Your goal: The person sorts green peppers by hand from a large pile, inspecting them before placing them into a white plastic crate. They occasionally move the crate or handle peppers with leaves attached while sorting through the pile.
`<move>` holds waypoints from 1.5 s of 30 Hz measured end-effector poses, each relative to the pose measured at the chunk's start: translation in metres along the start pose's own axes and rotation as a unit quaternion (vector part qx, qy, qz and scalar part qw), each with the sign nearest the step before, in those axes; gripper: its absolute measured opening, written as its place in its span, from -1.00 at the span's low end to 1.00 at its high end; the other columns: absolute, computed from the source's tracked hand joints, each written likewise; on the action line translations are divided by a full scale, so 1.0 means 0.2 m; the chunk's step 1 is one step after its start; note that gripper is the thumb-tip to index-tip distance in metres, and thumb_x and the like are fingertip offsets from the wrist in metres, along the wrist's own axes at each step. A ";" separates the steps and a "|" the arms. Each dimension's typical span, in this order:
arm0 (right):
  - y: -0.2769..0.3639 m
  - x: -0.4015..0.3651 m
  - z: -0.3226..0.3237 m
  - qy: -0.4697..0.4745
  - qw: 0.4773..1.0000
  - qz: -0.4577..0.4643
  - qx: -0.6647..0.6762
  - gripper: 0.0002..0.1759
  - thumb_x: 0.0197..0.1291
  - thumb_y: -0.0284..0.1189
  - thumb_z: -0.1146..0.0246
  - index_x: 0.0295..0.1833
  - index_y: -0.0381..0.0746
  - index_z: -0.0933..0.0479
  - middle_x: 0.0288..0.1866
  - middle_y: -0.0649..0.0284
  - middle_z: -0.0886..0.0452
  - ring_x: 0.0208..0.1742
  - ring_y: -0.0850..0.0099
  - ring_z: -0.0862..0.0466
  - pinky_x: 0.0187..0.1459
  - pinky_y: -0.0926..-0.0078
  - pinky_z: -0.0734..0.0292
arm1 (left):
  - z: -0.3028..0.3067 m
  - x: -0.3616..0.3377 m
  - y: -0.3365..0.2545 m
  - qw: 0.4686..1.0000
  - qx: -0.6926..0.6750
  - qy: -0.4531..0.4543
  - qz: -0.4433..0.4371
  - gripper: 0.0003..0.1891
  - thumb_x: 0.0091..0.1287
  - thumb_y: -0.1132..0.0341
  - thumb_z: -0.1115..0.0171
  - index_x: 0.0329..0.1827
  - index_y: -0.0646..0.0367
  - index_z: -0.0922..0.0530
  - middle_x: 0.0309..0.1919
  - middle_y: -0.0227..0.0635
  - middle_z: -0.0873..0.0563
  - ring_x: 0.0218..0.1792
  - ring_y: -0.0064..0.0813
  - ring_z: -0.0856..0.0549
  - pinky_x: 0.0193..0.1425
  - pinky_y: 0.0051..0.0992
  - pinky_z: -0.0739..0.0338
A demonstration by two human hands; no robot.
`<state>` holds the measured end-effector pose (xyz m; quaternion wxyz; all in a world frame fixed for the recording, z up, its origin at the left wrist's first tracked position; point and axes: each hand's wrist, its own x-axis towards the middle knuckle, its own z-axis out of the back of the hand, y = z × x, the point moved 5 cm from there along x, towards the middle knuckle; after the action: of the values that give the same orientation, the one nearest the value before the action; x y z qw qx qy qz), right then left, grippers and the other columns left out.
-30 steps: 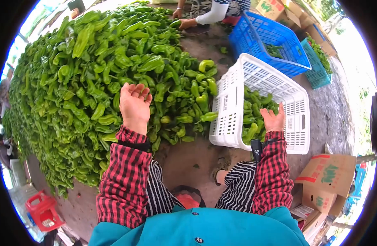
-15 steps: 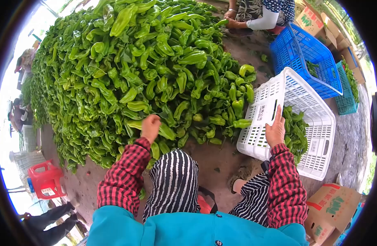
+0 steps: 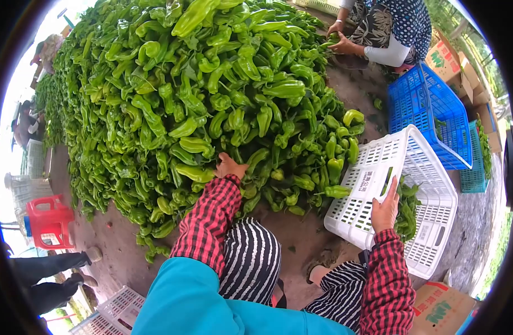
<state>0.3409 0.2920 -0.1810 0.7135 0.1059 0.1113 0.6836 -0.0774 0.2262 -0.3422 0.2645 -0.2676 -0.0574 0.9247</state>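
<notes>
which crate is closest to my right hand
The white crate beside the pepper pile, its rim at your right hand; the blue crate and teal crate sit beyond it, others off left.

The peppers [image 3: 195, 106] are green, the nearer crate [image 3: 359, 184] white, the crate beyond [image 3: 407, 103] blue; the sleeves [image 3: 209, 215] are checked red and black, the trousers [image 3: 251, 259] striped black and white, seemingly.

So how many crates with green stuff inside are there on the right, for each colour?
White crate: 1
Blue crate: 1
Teal crate: 1
Total: 3
</notes>
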 end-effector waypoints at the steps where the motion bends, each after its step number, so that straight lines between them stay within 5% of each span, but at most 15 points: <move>1: 0.00 -0.01 0.00 0.002 1.000 -0.007 -0.004 0.01 -0.10 -0.66 -0.20 0.43 -0.06 0.22 0.01 -0.15 -0.34 -0.02 -0.03 -0.44 0.01 0.18 -0.34 | -0.01 0.04 0.06 0.996 -0.086 0.021 0.028 -0.27 -0.06 0.16 -0.38 0.14 0.27 -0.24 -0.04 -0.07 -0.55 0.05 -0.19 -0.46 0.24 -0.23 -0.16; 6: -0.02 0.00 -0.02 -0.004 1.000 0.007 -0.005 0.03 -0.07 -0.64 -0.20 0.43 -0.01 0.27 -0.01 -0.15 -0.30 -0.08 -0.03 -0.47 -0.07 0.17 -0.40 | -0.11 0.04 0.20 0.912 -0.367 0.140 -0.120 -0.53 -0.06 0.37 -0.33 -0.03 0.29 -0.49 -0.25 -0.26 -0.63 -0.24 -0.45 -0.58 -0.06 -0.55 -0.42; 10: -0.02 0.00 -0.01 -0.001 1.000 -0.009 -0.018 0.05 -0.09 -0.62 -0.23 0.43 0.00 0.28 -0.03 -0.14 -0.33 -0.08 -0.02 -0.47 -0.05 0.18 -0.40 | -0.03 -0.11 0.26 0.723 -0.631 0.242 -0.143 -0.60 -0.01 0.45 -0.22 -0.03 0.17 -0.48 -0.19 -0.35 -0.60 -0.19 -0.47 -0.56 -0.04 -0.48 -0.42; 13: -0.04 0.01 -0.03 0.008 1.000 -0.013 -0.017 0.11 -0.13 -0.57 -0.28 0.42 0.01 0.32 -0.02 -0.15 -0.33 -0.08 -0.01 -0.47 -0.04 0.21 -0.40 | 0.06 -0.24 0.27 0.468 -0.787 0.401 -0.035 -0.64 0.00 0.40 -0.16 -0.06 0.09 -0.49 -0.15 -0.28 -0.58 -0.13 -0.31 -0.54 0.02 -0.13 -0.40; 16: -0.04 0.03 -0.03 0.015 0.999 -0.027 -0.011 0.16 -0.18 -0.52 -0.33 0.42 -0.02 0.34 -0.01 -0.13 -0.33 -0.03 -0.02 -0.43 -0.02 0.22 -0.39 | 0.11 -0.30 0.37 0.453 -0.796 0.401 0.019 -0.70 0.03 0.39 -0.16 -0.11 0.09 -0.50 -0.17 -0.26 -0.58 -0.15 -0.31 -0.56 -0.07 -0.11 -0.44; 18: -0.06 0.03 -0.05 0.054 0.997 -0.050 0.026 0.16 -0.17 -0.44 -0.33 0.42 -0.03 0.35 0.09 -0.20 -0.28 0.13 -0.05 -0.32 0.08 0.14 -0.32 | 0.05 -0.13 0.55 0.557 -0.765 0.320 0.038 -0.71 0.04 0.38 -0.20 -0.13 0.09 -0.50 -0.17 -0.21 -0.58 -0.19 -0.32 -0.58 -0.13 -0.15 -0.48; 20: -0.03 0.04 -0.03 0.015 1.000 -0.008 -0.020 0.12 -0.15 -0.35 -0.32 0.42 -0.03 0.31 0.27 -0.21 -0.10 0.29 -0.07 -0.15 0.21 0.05 -0.15 | 0.28 0.02 0.59 0.816 -0.569 0.036 -0.089 -0.70 0.03 0.39 -0.24 -0.13 0.14 -0.49 -0.20 -0.16 -0.57 -0.26 -0.31 -0.59 -0.17 -0.20 -0.50; 22: 0.04 0.03 0.00 0.089 0.990 -0.095 -0.052 0.04 -0.13 -0.30 -0.30 0.42 -0.04 0.19 0.38 -0.12 0.10 0.38 -0.04 0.01 0.28 0.00 0.02 | 0.53 0.08 0.50 0.834 -0.542 0.002 -0.100 -0.52 -0.11 0.48 -0.37 -0.05 0.16 -0.46 -0.23 -0.25 -0.56 -0.18 -0.31 -0.54 -0.01 -0.36 -0.44; 24: 0.17 0.02 0.06 -0.037 0.996 0.038 -0.068 -0.05 -0.13 -0.32 -0.30 0.38 -0.06 0.06 0.41 -0.04 0.14 0.36 -0.06 -0.03 0.31 0.07 0.05 | 0.71 0.14 0.37 0.961 -0.177 -0.105 -0.186 -0.43 -0.09 0.36 -0.39 0.05 0.25 -0.43 0.16 -0.14 -0.34 0.14 -0.22 -0.36 0.21 -0.30 -0.28; 26: 0.30 -0.01 0.11 -0.071 0.994 0.080 -0.036 -0.17 -0.12 -0.34 -0.28 0.32 -0.11 -0.09 0.38 -0.07 0.06 0.36 -0.05 -0.04 0.31 0.12 0.04 | 0.72 0.27 0.29 0.975 -0.050 -0.079 -0.201 -0.39 -0.08 0.28 -0.39 0.10 0.22 -0.41 0.26 -0.18 -0.16 0.25 -0.21 -0.19 0.30 -0.28 -0.16; 30: 0.53 -0.12 0.10 0.035 0.969 0.185 0.161 -0.32 -0.09 -0.35 -0.28 0.21 -0.22 -0.25 0.33 -0.11 -0.06 0.35 -0.01 -0.07 0.32 0.16 0.03 | 0.67 0.35 0.09 0.957 0.253 0.015 -0.140 -0.31 -0.03 0.12 -0.35 0.20 0.15 -0.36 0.39 -0.26 0.08 0.39 -0.18 0.09 0.46 -0.20 0.15; 34: 0.69 -0.22 0.12 0.109 0.946 0.224 0.208 -0.34 -0.06 -0.37 -0.27 0.21 -0.23 -0.26 0.32 -0.10 -0.09 0.33 -0.03 -0.09 0.30 0.17 -0.02 | 0.61 0.36 0.05 0.957 0.257 0.026 -0.132 -0.41 -0.01 0.17 -0.34 0.12 0.15 -0.44 0.37 -0.27 0.03 0.36 -0.16 0.00 0.46 -0.17 0.12; 40: 0.71 -0.25 0.02 0.192 0.914 0.224 0.280 -0.37 -0.04 -0.40 -0.27 0.20 -0.24 -0.26 0.30 -0.07 -0.14 0.32 -0.01 -0.13 0.29 0.19 -0.05 | 0.65 0.09 0.01 0.901 -0.097 -0.067 -0.418 -0.54 -0.10 0.36 -0.28 -0.04 0.20 -0.53 0.04 -0.19 -0.48 0.10 -0.22 -0.42 0.17 -0.22 -0.35; 42: 0.70 -0.24 -0.01 0.173 0.917 0.231 0.275 -0.41 -0.03 -0.41 -0.26 0.17 -0.26 -0.29 0.26 -0.07 -0.21 0.29 0.04 -0.20 0.27 0.24 -0.10 | 0.67 -0.08 -0.02 0.772 -0.549 0.173 -0.268 -0.55 -0.13 0.40 -0.23 -0.05 0.17 -0.52 0.02 -0.16 -0.49 0.06 -0.26 -0.46 0.15 -0.24 -0.37; 45: 0.70 -0.20 -0.02 0.194 0.870 0.173 0.419 -0.61 0.14 -0.36 -0.18 0.03 -0.36 -0.39 -0.01 0.08 -0.47 0.02 0.35 -0.48 0.05 0.51 -0.35 | 0.69 -0.37 -0.20 0.516 -0.730 0.383 -0.234 -0.50 -0.13 0.31 -0.18 0.00 0.03 -0.48 0.04 -0.07 -0.45 0.07 -0.01 -0.45 0.20 -0.07 -0.30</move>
<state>0.2051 0.2584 -0.1421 0.4361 0.2777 0.5034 0.6923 -0.0788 0.2271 -0.1817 0.1796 -0.6720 -0.6656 0.2706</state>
